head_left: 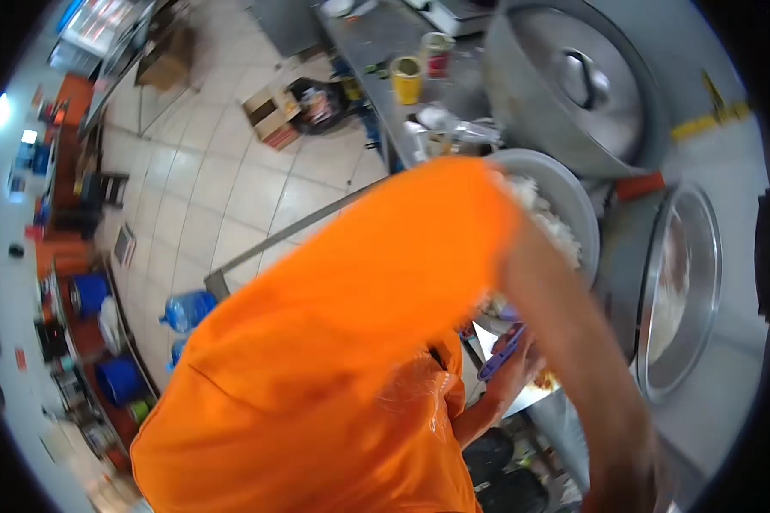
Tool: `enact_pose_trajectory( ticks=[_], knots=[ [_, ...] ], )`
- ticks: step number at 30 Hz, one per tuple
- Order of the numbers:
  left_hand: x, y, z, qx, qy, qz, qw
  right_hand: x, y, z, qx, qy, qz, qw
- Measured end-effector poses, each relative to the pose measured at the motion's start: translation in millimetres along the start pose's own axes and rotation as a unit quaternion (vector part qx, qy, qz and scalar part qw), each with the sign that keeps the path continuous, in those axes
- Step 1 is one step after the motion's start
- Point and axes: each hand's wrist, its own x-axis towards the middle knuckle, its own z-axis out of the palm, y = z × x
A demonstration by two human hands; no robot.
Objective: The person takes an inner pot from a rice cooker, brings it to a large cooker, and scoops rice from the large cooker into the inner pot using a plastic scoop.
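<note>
My right hand (pixel 522 355) is closed around a purple-handled utensil (pixel 500 355); its far end is partly hidden behind my left arm. Just above that hand, a grey bowl (pixel 589 222) holds white rice (pixel 543 214). Beside the same hand, orange-brown food (pixel 544 380) shows against something white. My left arm, in an orange sleeve (pixel 453 231), crosses in front of the bowl toward the lower right. At the bottom edge, my left hand (pixel 629 492) is smeared by motion and its fingers cannot be made out.
A large lidded pot (pixel 530 103) stands at upper right, with a wide metal pot (pixel 629 265) of white food below it. A yellow cup (pixel 406 81) and a can (pixel 437 56) sit on the metal table (pixel 364 51). On the tiled floor are a cardboard box (pixel 272 120) and blue water jugs (pixel 188 310).
</note>
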Motion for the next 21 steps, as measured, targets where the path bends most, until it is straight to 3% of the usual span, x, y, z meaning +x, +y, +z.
enact_pose_trajectory(
  ticks=[6,13,21],
  knots=[
    [-3,29,0,-0.009,-0.058,-0.068,0.996,9,9,-6,0.036,-0.032,0.008,0.999],
    [-1,31,14,-0.071,-0.094,-0.055,0.992,5,17,-23,0.197,-0.023,-0.002,0.980],
    [10,22,29,-0.126,-0.222,-0.045,0.966,-4,50,-44,0.518,-0.226,-0.099,0.819]
  ],
)
